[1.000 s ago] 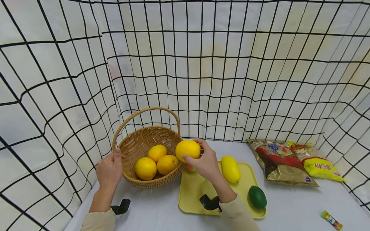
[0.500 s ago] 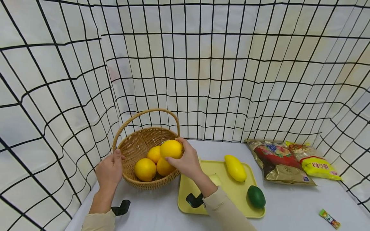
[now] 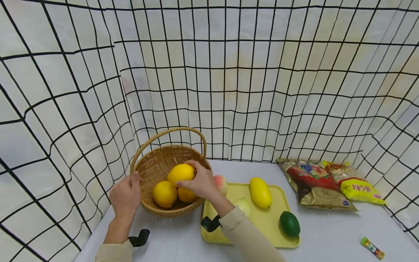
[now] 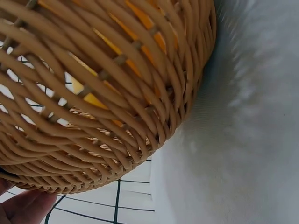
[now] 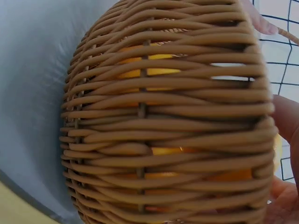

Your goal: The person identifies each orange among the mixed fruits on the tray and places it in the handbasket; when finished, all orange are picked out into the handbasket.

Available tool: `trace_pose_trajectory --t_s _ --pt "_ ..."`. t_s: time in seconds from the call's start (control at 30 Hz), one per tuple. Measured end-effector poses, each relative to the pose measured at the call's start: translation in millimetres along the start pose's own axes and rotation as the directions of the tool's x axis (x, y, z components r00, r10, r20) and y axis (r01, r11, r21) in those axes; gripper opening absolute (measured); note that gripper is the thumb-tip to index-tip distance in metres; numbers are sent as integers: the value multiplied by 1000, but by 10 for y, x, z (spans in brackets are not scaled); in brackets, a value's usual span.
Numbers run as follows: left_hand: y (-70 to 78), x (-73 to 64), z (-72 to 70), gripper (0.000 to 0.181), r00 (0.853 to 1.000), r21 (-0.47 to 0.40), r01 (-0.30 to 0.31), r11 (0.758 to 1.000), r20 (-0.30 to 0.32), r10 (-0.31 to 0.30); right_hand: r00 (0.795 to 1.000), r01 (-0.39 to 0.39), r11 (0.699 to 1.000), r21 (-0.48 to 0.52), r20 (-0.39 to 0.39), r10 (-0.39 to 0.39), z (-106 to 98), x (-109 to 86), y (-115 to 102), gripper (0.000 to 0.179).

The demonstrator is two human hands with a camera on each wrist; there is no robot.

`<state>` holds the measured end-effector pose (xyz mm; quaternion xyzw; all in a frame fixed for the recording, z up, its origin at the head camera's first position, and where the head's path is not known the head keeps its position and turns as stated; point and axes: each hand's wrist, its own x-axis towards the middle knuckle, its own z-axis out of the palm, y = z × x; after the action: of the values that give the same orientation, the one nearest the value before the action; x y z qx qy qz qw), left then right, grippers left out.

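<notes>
My left hand (image 3: 126,193) holds the left rim of a round wicker basket (image 3: 170,213) near the foot of its handle. In the left wrist view, its fingers (image 4: 30,205) reach round the basket's rim. My right hand (image 3: 201,182) is over the basket's right side, thumb and fingers pinching a yellow lemon (image 3: 180,174). That lemon is inside the basket, just above other yellow-orange fruit. One round orange fruit (image 3: 164,194) sits at the left; another (image 3: 186,195) is partly covered by my right hand. The right wrist view shows mostly woven wall, with my right hand (image 5: 287,200) at its edge.
A yellow tray (image 3: 271,238) right of the basket carries a mango (image 3: 260,193), a dark green avocado (image 3: 289,224), a peach (image 3: 220,185) and a pale green fruit (image 3: 242,206). Snack bags (image 3: 315,185) (image 3: 361,189) and a small packet (image 3: 372,248) lie farther right. Black netting (image 3: 209,91) surrounds the table.
My right hand has carried the lemon left and down, from the basket's right rim into it. My left hand stays on the rim; the basket has shifted slightly. The mango has rocked on the tray.
</notes>
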<state>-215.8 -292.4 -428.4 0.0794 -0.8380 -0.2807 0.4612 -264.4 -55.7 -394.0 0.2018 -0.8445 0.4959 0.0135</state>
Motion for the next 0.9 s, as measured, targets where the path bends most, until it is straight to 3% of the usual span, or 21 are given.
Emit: trace_pose_trajectory --t_s 0.17,0.43,0.7,0.9 --pt "-5 -40 -11 61 1000 9 5 1000 -5 -5 999 5 998 -58 37 -3 77 12 -3 73" --pt "-17 -20 0 62 1000 0 -1 1000 -8 1 1000 -1 1000 -4 20 1 106 93 -10 58" --pt "-6 -2 14 62 1000 -7 8 1000 -5 -8 997 52 998 -25 -50 -54 46 29 -38 55" --pt "-26 3 20 63 999 -13 42 999 20 -41 990 115 982 148 -102 -100 -21 -140 -12 48"
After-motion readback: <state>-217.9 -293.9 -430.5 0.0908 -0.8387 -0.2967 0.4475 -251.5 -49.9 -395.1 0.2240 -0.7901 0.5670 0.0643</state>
